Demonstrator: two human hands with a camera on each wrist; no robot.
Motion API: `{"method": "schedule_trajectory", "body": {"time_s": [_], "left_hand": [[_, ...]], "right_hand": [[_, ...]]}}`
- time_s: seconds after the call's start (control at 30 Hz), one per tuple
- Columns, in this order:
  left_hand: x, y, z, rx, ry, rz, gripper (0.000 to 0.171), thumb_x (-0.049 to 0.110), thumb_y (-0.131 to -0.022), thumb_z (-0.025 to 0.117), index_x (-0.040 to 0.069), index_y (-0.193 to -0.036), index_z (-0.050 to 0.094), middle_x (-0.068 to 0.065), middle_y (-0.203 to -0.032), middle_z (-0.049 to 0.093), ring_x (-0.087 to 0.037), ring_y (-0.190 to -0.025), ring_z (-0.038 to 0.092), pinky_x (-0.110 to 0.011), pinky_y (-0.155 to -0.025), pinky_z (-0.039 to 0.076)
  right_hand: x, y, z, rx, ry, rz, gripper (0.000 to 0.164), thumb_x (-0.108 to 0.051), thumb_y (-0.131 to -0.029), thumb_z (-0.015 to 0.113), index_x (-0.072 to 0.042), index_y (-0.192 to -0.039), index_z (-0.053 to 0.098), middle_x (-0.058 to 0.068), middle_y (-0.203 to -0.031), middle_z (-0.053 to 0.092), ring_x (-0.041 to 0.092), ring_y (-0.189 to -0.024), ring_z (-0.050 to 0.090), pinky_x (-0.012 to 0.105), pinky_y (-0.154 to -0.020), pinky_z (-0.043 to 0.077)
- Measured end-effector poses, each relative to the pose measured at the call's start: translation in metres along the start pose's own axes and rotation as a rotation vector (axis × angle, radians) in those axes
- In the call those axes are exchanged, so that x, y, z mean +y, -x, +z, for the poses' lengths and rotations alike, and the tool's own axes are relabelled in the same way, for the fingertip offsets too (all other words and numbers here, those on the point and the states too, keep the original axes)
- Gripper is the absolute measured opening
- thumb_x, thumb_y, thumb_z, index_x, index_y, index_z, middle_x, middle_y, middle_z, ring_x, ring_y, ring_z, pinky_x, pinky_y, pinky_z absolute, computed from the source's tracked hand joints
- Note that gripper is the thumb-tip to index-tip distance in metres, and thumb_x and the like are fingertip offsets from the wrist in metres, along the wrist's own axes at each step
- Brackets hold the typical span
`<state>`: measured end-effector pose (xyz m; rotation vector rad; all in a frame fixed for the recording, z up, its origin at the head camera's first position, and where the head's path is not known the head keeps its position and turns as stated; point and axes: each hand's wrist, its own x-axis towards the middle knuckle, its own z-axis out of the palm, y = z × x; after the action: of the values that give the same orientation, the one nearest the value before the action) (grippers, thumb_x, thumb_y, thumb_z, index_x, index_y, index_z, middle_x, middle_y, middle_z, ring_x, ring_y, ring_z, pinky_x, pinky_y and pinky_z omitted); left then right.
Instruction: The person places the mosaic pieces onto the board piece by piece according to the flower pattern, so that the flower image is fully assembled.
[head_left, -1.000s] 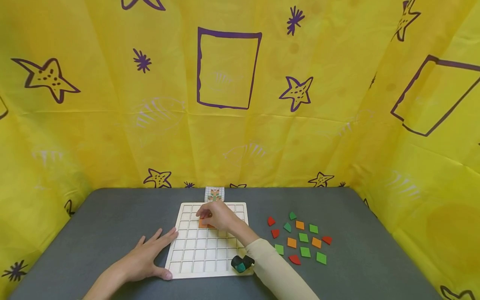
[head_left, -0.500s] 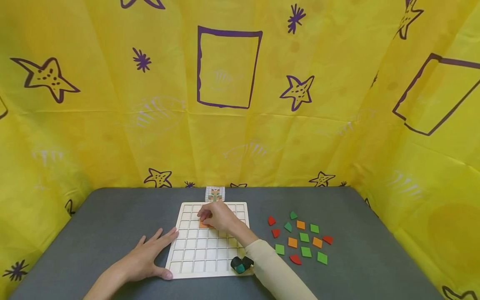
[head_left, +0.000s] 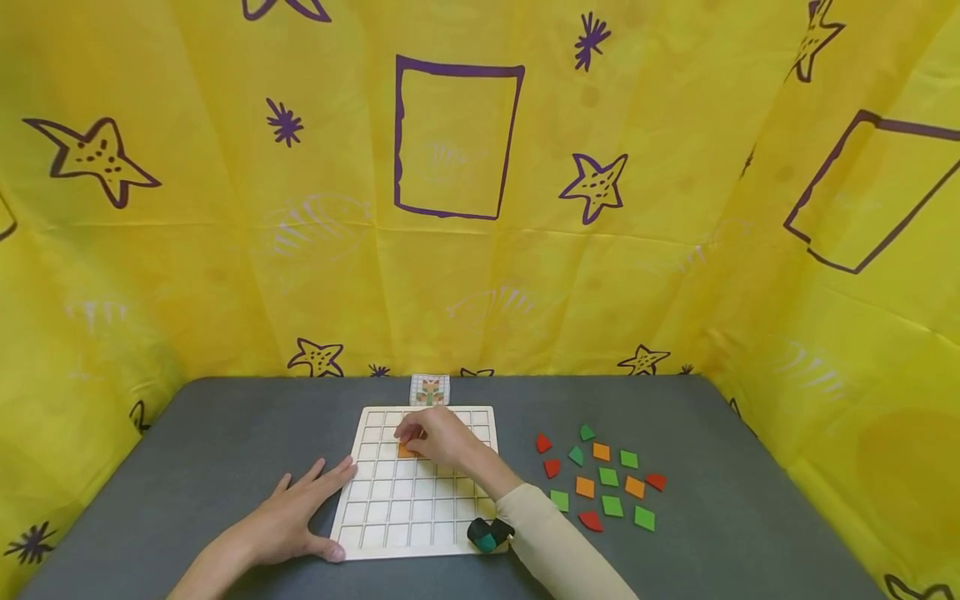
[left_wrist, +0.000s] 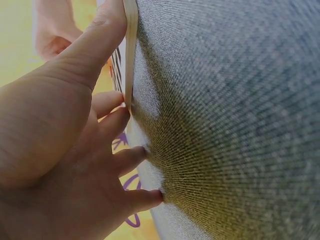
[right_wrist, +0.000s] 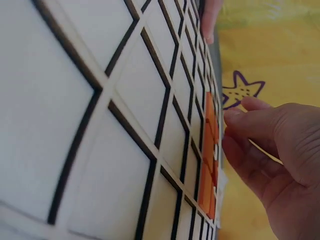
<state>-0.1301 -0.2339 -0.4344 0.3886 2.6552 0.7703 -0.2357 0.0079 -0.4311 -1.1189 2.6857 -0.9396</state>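
Some orange pieces lie near the right grip.

Free lane btwn board & loose tiles at far end, R sleeve across near end

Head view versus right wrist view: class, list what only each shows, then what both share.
Only the head view: loose pieces right of the board and a pale sleeve.
Only the right wrist view: a longer stretch of orange pieces, partly hand-covered in the head view.
Shared: the board, right hand, left hand and yellow cloth.
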Motion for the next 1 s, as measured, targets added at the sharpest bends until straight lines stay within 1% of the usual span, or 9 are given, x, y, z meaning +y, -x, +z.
{"method": "schedule_trajectory", "body": {"time_s": [0.2,0.37,0.47,0.6,0.77,0.87,1.0], "left_hand": [[-0.002,0.001,0.001,0.015,0.011,0.032,0.111,0.046,-0.059,0.088,0.012,-0.151,0.038,-0.014,-0.158,0.029,-0.053,-0.143,0.011,-0.076,-0.103,0.000],[0.001,0.000,0.001,0.010,0.012,0.023,0.111,0.047,-0.058,0.088,0.013,-0.151,0.038,-0.013,-0.158,0.030,-0.053,-0.143,0.011,-0.076,-0.104,-0.001],[0.001,0.000,0.001,0.012,0.005,0.023,0.111,0.047,-0.058,0.088,0.012,-0.151,0.038,-0.014,-0.158,0.030,-0.053,-0.143,0.011,-0.076,-0.104,0.000],[0.000,0.003,0.002,0.025,-0.010,0.043,0.111,0.047,-0.058,0.087,0.010,-0.150,0.039,-0.014,-0.158,0.030,-0.055,-0.142,0.012,-0.078,-0.102,0.002],[0.000,0.003,0.002,0.025,-0.010,0.055,0.111,0.048,-0.059,0.087,0.010,-0.151,0.038,-0.014,-0.158,0.029,-0.055,-0.142,0.013,-0.079,-0.101,0.002],[0.000,0.002,0.002,0.017,-0.013,0.049,0.111,0.048,-0.059,0.087,0.010,-0.151,0.038,-0.014,-0.159,0.028,-0.054,-0.142,0.012,-0.078,-0.101,0.002],[0.001,-0.001,0.002,0.004,-0.018,0.033,0.111,0.048,-0.059,0.087,0.011,-0.151,0.037,-0.014,-0.159,0.028,-0.054,-0.142,0.012,-0.078,-0.102,0.001]], "right_hand": [[-0.005,0.010,-0.014,0.031,-0.025,-0.016,0.013,-0.004,-0.089,0.071,-0.011,-0.099,0.074,-0.006,-0.088,0.071,-0.002,-0.078,0.060,0.012,-0.073,0.049],[0.000,0.020,-0.027,0.049,-0.043,-0.024,0.016,0.001,-0.088,0.069,-0.007,-0.101,0.074,-0.003,-0.089,0.071,0.001,-0.080,0.062,0.014,-0.074,0.050],[0.006,0.028,-0.034,0.044,-0.043,-0.022,0.016,0.001,-0.089,0.068,-0.005,-0.102,0.073,0.001,-0.091,0.072,0.002,-0.080,0.062,0.015,-0.075,0.051],[0.020,0.042,-0.044,0.051,-0.028,-0.008,0.015,-0.001,-0.090,0.068,-0.005,-0.103,0.073,0.004,-0.093,0.072,0.004,-0.082,0.062,0.018,-0.076,0.052],[0.032,0.059,-0.059,0.092,0.005,0.019,0.016,-0.002,-0.088,0.071,-0.004,-0.103,0.074,0.005,-0.095,0.072,0.008,-0.084,0.062,0.024,-0.078,0.054],[0.038,0.068,-0.067,0.119,0.012,0.024,0.017,-0.001,-0.088,0.071,-0.003,-0.104,0.073,0.007,-0.096,0.073,0.011,-0.084,0.062,0.028,-0.078,0.055],[0.049,0.080,-0.077,0.157,0.012,0.020,0.016,0.000,-0.087,0.071,-0.002,-0.103,0.073,0.007,-0.095,0.072,0.013,-0.083,0.064,0.029,-0.078,0.056]]}}
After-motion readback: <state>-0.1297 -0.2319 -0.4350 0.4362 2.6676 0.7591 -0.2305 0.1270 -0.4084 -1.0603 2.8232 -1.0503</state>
